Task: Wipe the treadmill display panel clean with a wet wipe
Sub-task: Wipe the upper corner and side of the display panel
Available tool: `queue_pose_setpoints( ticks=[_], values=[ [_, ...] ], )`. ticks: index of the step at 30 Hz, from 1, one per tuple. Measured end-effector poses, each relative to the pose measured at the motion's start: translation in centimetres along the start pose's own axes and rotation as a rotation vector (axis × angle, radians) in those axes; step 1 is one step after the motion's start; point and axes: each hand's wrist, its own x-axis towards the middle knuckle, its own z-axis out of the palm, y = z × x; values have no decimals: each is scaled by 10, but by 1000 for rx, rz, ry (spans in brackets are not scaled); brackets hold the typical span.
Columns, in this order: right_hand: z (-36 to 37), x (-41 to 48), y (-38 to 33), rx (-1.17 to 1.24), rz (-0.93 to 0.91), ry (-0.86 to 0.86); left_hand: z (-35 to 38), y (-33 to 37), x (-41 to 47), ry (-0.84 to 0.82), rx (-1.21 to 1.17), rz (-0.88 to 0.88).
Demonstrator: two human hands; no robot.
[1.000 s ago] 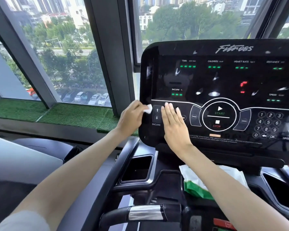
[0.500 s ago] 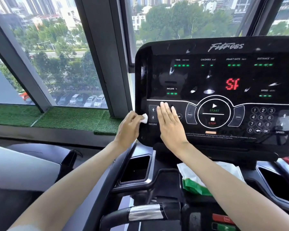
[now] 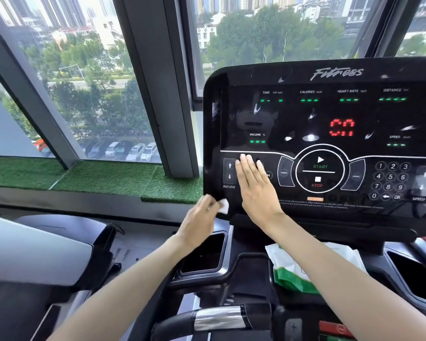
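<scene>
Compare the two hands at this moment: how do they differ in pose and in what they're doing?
The left hand is curled around a small white wipe; the right hand is flat and holds nothing. The left is at the panel's lower left corner and motion-blurred; the right is sharp, pressed beside the INCLINE arrows. Both are bare.

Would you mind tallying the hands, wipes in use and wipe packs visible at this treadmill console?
Hands: 2, the left hand and the right hand
Wet wipe: 1
Wipe pack: 1
Total: 4
</scene>
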Motion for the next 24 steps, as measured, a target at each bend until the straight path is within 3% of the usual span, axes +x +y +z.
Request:
queue_pose_setpoints(
  ticks=[2,6,8,13,20,24],
  values=[
    [-1,0,1,-1,-11,-9,3,0,-6,-114,58,77],
    [0,1,1,0,-10,-3,-24,-10,23,101,-32,-44],
    [2,0,0,11,0,-6,-24,-12,23,115,8,-27],
    [4,1,0,21,-4,-5,4,-9,-11,-153,138,189],
    [5,1,-1,41,12,18,-14,-3,22,169,2,-21],
    [4,0,2,21,-1,0,13,10,-1,20,53,125]
  ],
)
